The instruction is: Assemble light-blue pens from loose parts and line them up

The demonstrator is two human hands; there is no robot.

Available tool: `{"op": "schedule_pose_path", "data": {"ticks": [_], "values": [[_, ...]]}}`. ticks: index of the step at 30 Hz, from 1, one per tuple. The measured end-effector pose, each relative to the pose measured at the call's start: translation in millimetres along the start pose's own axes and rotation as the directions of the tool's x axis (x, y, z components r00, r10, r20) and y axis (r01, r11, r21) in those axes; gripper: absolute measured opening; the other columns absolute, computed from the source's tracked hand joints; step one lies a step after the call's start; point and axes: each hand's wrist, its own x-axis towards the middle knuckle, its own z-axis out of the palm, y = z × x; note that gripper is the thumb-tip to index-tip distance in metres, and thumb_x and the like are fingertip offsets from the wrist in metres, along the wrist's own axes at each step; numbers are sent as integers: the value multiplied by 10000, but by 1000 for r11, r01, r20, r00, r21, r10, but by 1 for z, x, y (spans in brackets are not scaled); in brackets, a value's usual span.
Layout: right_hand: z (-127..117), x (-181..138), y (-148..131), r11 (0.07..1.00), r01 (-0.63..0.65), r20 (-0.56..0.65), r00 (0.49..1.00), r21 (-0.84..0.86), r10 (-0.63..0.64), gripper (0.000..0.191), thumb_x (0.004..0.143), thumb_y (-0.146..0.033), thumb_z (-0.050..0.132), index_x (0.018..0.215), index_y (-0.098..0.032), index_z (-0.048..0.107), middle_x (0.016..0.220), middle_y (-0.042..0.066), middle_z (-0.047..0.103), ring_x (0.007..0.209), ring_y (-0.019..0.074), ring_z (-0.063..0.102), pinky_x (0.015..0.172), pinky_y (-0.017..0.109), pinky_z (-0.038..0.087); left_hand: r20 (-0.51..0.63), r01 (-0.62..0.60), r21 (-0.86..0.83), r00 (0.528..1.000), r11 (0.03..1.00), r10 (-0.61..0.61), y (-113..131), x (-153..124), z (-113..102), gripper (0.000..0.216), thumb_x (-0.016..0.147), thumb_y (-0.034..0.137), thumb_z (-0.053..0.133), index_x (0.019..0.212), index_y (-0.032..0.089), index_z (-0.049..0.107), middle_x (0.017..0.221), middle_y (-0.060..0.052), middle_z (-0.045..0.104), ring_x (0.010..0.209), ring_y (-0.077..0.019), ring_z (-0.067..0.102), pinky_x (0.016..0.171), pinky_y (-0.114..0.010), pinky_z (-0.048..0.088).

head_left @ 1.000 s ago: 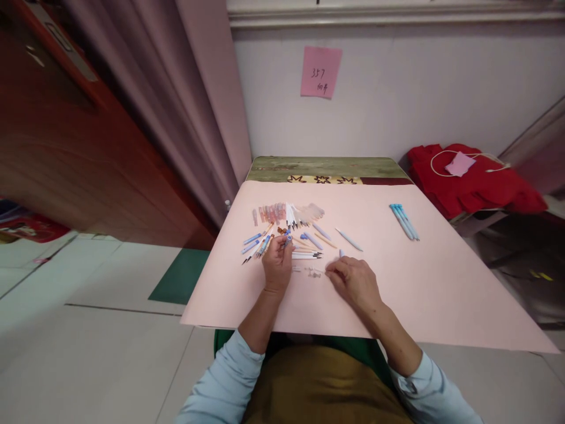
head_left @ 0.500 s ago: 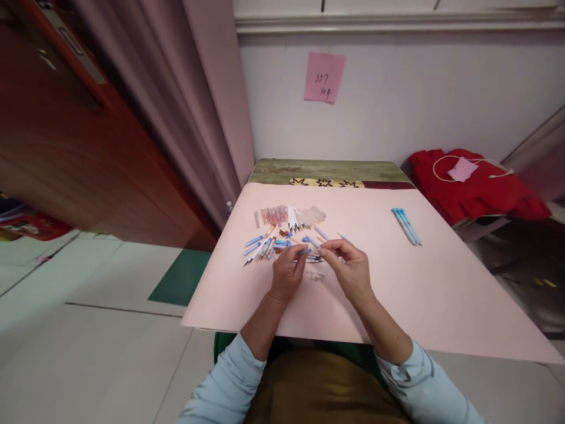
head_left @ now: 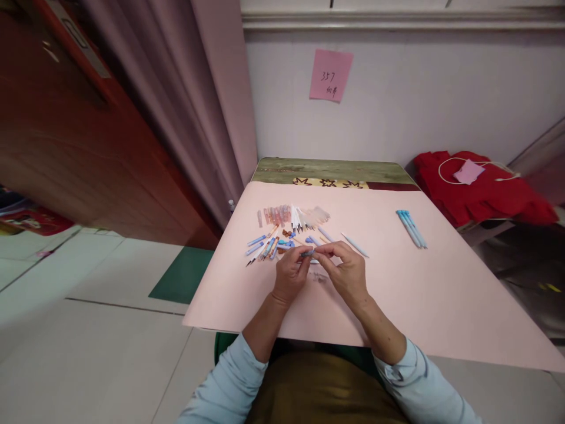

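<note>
My left hand (head_left: 290, 273) and my right hand (head_left: 346, 272) meet over the middle of the pink mat (head_left: 397, 282). Both pinch a small blue-and-grey pen part (head_left: 308, 253) between their fingertips, one hand at each end. Just beyond the hands lies a spread of loose pen parts (head_left: 289, 227): blue barrels, orange pieces, thin refills and clear caps. A pale blue pen barrel (head_left: 354, 244) lies by itself right of the hands. A few tiny clear bits (head_left: 320, 277) rest on the mat under my hands.
Three finished blue pens (head_left: 411, 228) lie together at the mat's right. A wooden table end (head_left: 329, 171) meets the wall with a pink note (head_left: 331, 75). Red cloth (head_left: 481, 188) with a white cable sits at right. A curtain (head_left: 185, 106) hangs left.
My right hand rose from the small bits on the mat and joined my left hand. Both now pinch the pen part together, closer than half a second ago.
</note>
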Motion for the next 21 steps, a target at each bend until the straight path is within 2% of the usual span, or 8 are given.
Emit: {"op": "schedule_pose_path", "data": {"ticks": [6, 10, 13, 16, 18, 21], "values": [[-1, 1, -2, 999, -31, 0, 1000, 34, 31, 160, 817, -376, 690, 886, -239, 736, 823, 22, 700, 715, 160, 614, 718, 292, 505, -2, 31, -31, 1000, 999, -31, 0, 0, 0, 195, 877, 243, 597, 1067, 223, 635, 1000, -55, 708, 887, -165, 688, 770, -294, 600], [-22, 4, 15, 997, -73, -126, 989, 12, 74, 220, 834, -420, 648, 868, -222, 736, 852, 39, 706, 749, 172, 611, 745, 312, 494, -32, 82, -93, 996, 992, -85, 3, 1, 0, 181, 868, 240, 610, 1044, 223, 647, 1012, -55, 712, 891, -170, 692, 790, -304, 599], [-46, 7, 44, 970, -187, -223, 963, -154, 150, 298, 837, -475, 601, 892, -215, 737, 880, 52, 707, 751, 185, 611, 736, 328, 477, -28, 117, -155, 992, 981, -122, 4, 1, 0, 191, 876, 249, 598, 1061, 225, 638, 1040, -60, 706, 912, -176, 692, 824, -323, 595], [-62, 7, 72, 857, -310, -163, 950, -412, 266, 338, 814, -508, 591, 919, -224, 742, 949, 68, 697, 797, 215, 623, 696, 336, 442, -11, 129, -169, 991, 977, -133, 4, 1, -1, 196, 874, 256, 599, 1063, 225, 643, 1047, -61, 703, 927, -179, 688, 854, -332, 588], [-65, 4, 84, 793, -321, -90, 942, -518, 323, 346, 808, -504, 592, 969, -235, 739, 993, 74, 688, 842, 232, 622, 706, 345, 433, -10, 134, -173, 990, 976, -138, 5, 1, -1, 201, 878, 258, 592, 1069, 226, 644, 1047, -59, 700, 918, -176, 687, 825, -320, 598], [-60, 1, 91, 742, -259, -53, 956, -618, 289, 343, 822, -473, 585, 1026, -234, 725, 1029, 83, 679, 901, 251, 606, 738, 362, 418, -8, 139, -186, 990, 973, -143, 5, 0, -1, 225, 890, 261, 571, 1103, 231, 638, 1075, -62, 692, 921, -177, 684, 769, -306, 612]]}}
